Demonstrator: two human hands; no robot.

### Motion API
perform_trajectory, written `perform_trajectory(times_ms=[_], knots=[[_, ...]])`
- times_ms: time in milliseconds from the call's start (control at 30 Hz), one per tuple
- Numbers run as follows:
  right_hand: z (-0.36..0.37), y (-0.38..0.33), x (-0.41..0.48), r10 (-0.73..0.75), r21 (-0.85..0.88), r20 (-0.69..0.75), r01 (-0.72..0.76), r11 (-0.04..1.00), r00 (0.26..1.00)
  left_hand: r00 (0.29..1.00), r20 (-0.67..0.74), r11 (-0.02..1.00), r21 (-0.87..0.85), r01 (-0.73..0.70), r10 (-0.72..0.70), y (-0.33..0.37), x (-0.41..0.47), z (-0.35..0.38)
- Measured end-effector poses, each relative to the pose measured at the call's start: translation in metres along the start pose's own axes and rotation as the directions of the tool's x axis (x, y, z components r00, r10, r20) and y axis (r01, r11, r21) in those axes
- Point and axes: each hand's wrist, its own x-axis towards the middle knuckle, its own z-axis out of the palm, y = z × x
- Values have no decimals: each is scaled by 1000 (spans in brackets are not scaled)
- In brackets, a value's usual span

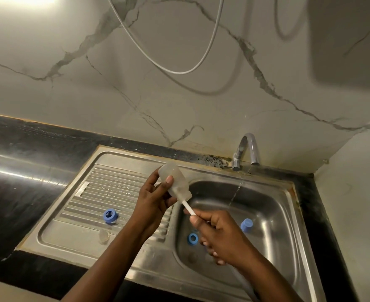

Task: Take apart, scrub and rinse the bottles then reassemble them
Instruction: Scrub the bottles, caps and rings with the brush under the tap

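The bottle [173, 180] is a small, translucent plastic one, held tilted over the edge between drainboard and basin, base up and away, open mouth pointing down toward the person. It looks light and fairly stiff, not fragile, but wet plastic will likely be slippery, so the body is the sensible place to hold it, which is where the left hand [152, 200] has it: fingers wrapped behind, thumb pressed across the front. A brush goes into the mouth, only its white handle [188, 206] showing; the head is hidden inside the cloudy wall. The right hand [222, 236] pinches that handle near its lower end between thumb and curled fingers; the thin rod seems stiff enough to push and twist, though a grip closer to the mouth would probably give more control. Counted out: one bottle, one brush, two blue rings, one [109, 215] on the ribbed drainboard and one [192, 238] on the basin floor, one blue cap [246, 225] lying on its side in the basin, and one clear soft-looking teat [103, 236] on the drainboard near the front. All are small and easy to knock toward the drain. The steel sink [55, 234] sits in a black desk [22, 192], and a thin stream of water [236, 190] falls from the chrome tap [246, 149] at the back right.
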Motion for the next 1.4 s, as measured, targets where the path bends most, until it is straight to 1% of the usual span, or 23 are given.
perform_trajectory(times_ms=[67, 133, 200, 267, 333, 467, 533, 567, 633, 700, 733, 800, 833, 867, 933, 967, 1000, 1067, 1133, 1167, 1267, 1333, 1400], knots=[[1, -5, -2, 106, 204, 91, -122, 971, 990, 999, 21, 998, -62, 29, -27, 1, -1, -1], [2, -12, -2, 144, 323, 193, -201, 925, 971, 998, 48, 989, -134, 57, -51, 0, 0, -3], [4, -13, -1, 158, 423, 264, -261, 868, 952, 997, 63, 985, -164, 61, -51, -1, 1, -6], [4, -10, 1, 153, 486, 304, -292, 824, 940, 997, 61, 984, -167, 57, -47, -2, 3, -7], [5, -10, 2, 154, 463, 295, -282, 840, 943, 997, 58, 985, -166, 53, -44, -1, 3, -7], [4, -12, -2, 108, 206, 164, -141, 968, 981, 999, -25, 993, -116, 32, -35, 2, 2, -7], [4, -11, -2, 17, 49, 75, -20, 999, 997, 999, -42, 998, -68, 6, -9, 6, 3, -4], [4, -10, 0, -46, -67, 26, 48, 997, 999, 999, -54, 999, -47, -4, 2, 8, 3, -2], [2, -6, 3, -151, -346, -29, 132, 929, 988, 995, -102, 1000, 0, -13, 13, 9, 2, 2], [-1, -1, 5, -185, -537, -22, 144, 831, 983, 985, -174, 999, 47, -8, 16, 10, 3, 3], [-3, 1, 6, -192, -623, -12, 143, 769, 981, 978, -209, 997, 78, -6, 22, 9, 3, 2], [-5, 2, 6, -220, -785, 18, 150, 601, 975, 965, -258, 992, 124, -5, 37, 9, 5, -2], [-6, 0, 7, -230, -835, 31, 152, 528, 973, 961, -274, 991, 135, -3, 40, 10, 6, -3], [-7, -3, 6, -233, -863, 41, 153, 482, 972, 958, -282, 989, 146, -1, 43, 10, 6, -4], [-8, -5, 4, -219, -892, 63, 153, 426, 974, 959, -279, 985, 172, 0, 49, 11, 7, -6], [-8, -7, 3, -213, -897, 66, 152, 415, 975, 961, -272, 985, 175, -3, 51, 12, 7, -6], [-8, -8, 2, -201, -887, 50, 136, 442, 978, 964, -262, 985, 172, -8, 54, 12, 8, -6], [-8, -6, 0, -181, -798, 18, 123, 590, 983, 971, -231, 989, 149, -27, 61, 14, 8, -6], [-8, -1, -1, -158, -599, -5, 124, 791, 987, 979, -193, 993, 105, -47, 66, 14, 8, -5], [-7, 2, 0, -150, -506, -1, 129, 853, 989, 983, -173, 996, 69, -55, 67, 13, 8, -5], [-3, 1, -2, -146, -262, 44, 152, 953, 988, 988, -135, 997, -2, -77, 76, 8, 6, -7], [-2, -3, -5, -62, -53, 65, 66, 996, 996, 989, -125, 996, -28, -82, 78, 5, 6, -7], [-3, -7, -6, 30, 99, 110, -41, 994, 993, 993, -87, 995, -60, -80, 74, 5, 7, -7]])
